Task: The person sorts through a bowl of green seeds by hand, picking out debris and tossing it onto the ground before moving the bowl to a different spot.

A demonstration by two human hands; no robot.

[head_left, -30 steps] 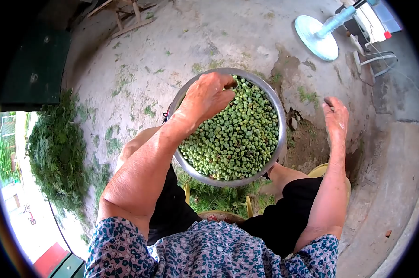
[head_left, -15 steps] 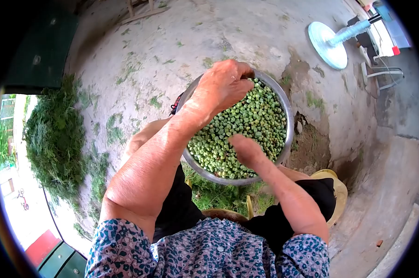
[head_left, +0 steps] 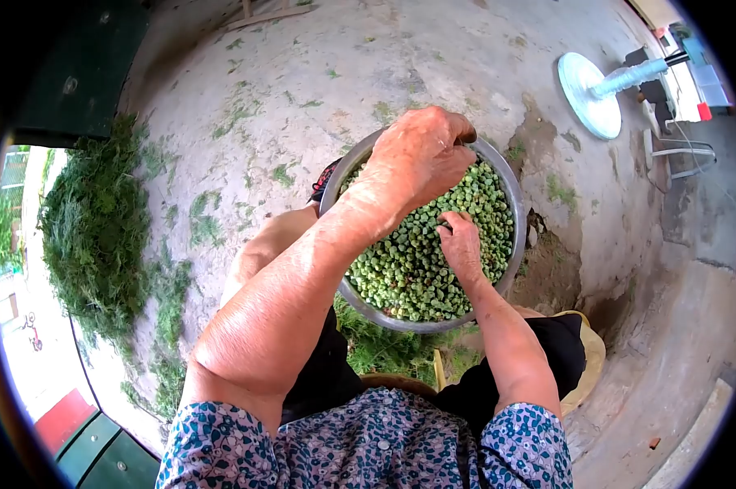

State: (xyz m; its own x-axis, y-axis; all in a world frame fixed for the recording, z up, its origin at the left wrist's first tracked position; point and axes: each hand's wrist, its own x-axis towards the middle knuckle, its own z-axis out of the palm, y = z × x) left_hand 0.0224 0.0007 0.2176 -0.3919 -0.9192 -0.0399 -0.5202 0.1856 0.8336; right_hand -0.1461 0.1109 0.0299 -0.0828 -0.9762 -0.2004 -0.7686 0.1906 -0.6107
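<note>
A round metal bowl (head_left: 514, 204) stands in front of me at my knees, nearly full of small round green fruits (head_left: 421, 265). My left hand (head_left: 429, 159) reaches across to the far side of the bowl, over the fruits and close to the rim. Its fingers are curled inward, and the back of the hand hides whatever they hold. Nearer the middle, my right hand (head_left: 461, 244) is low over the fruits, thumb and fingers bent together. Anything between those fingertips is too small to make out.
Feathery green cuttings (head_left: 95, 236) are heaped at the left, with scraps scattered over the concrete floor (head_left: 319, 81). More greenery (head_left: 384, 346) lies below the bowl. A wrapped round-based stand (head_left: 592, 98) is at the upper right. Broken ground (head_left: 551, 273) shows right of the bowl.
The bowl sits slightly further right in view. My left hand has shifted right along the far side. My right hand has moved up and right, its fingers now showing above the fruits.
</note>
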